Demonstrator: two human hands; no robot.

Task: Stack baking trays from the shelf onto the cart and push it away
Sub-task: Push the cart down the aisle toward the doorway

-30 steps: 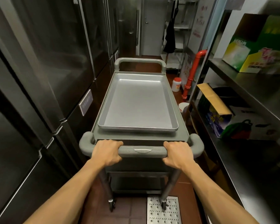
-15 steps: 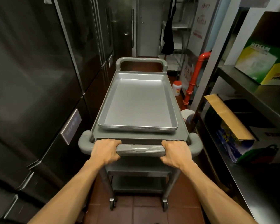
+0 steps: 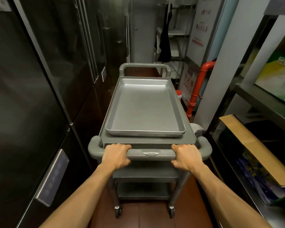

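A grey wheeled cart [image 3: 190, 134] stands in front of me in a narrow aisle. A stack of silver baking trays [image 3: 145, 109] lies on its top shelf, nested one in another. My left hand [image 3: 115, 156] grips the left end of the near cart handle [image 3: 150, 154]. My right hand [image 3: 185, 156] grips its right end. Both arms reach forward. The cart's lower shelves look empty.
Tall dark steel fridge doors [image 3: 39, 96] line the left side. A metal shelf rack [image 3: 260, 102] with cardboard boxes [image 3: 257, 155] runs along the right. An orange pipe [image 3: 197, 89] and a small jar [image 3: 178, 94] stand ahead right. A door and a hanging black apron [image 3: 164, 38] close the far end.
The cart and I have rolled forward down the aisle; the fridges and shelf boxes have slid back past me. Both hands keep the same grip on the handle.
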